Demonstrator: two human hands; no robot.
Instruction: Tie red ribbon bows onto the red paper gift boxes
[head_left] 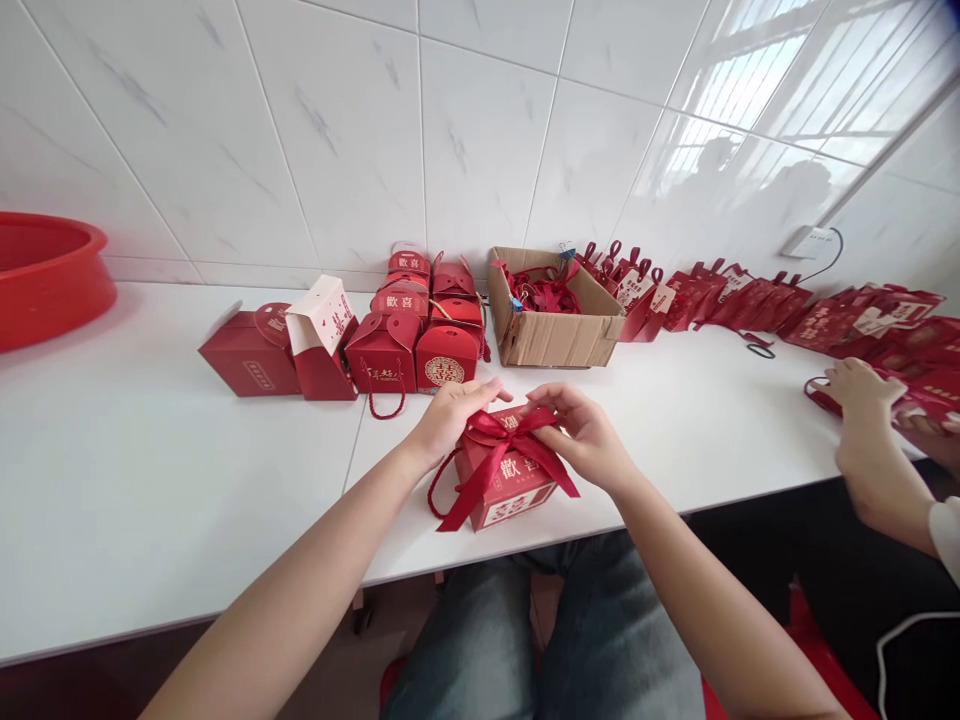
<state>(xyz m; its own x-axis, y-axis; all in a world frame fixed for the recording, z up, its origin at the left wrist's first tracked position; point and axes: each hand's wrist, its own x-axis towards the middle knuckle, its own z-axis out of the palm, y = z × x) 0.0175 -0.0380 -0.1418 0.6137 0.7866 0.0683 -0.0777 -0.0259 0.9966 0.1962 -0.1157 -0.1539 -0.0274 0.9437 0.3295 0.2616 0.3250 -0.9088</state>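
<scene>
Far left, a red basin sits on the white table, well apart from your work. Next, against the wall, a cluster of finished red boxes, closed up with handles; one with a white flap looks not fully shut. That batch reads as done.

Centre, near the table's front edge: the red gift box you're on. Your left hand rests on its top left, fingers curled and pinching the left loop of the red ribbon. Your right hand pinches the right loop, fingers narrow. Bow is formed, tails hang down the front; judging by that, this box is nearly done, only tightening and tidying left.

Behind it, an open cardboard carton holds more red ribbon pieces. Right of that, a long row of flat unfolded boxes runs along the wall, so plenty is left. Far right, a co-worker's hand rests on a flat red box.
</scene>
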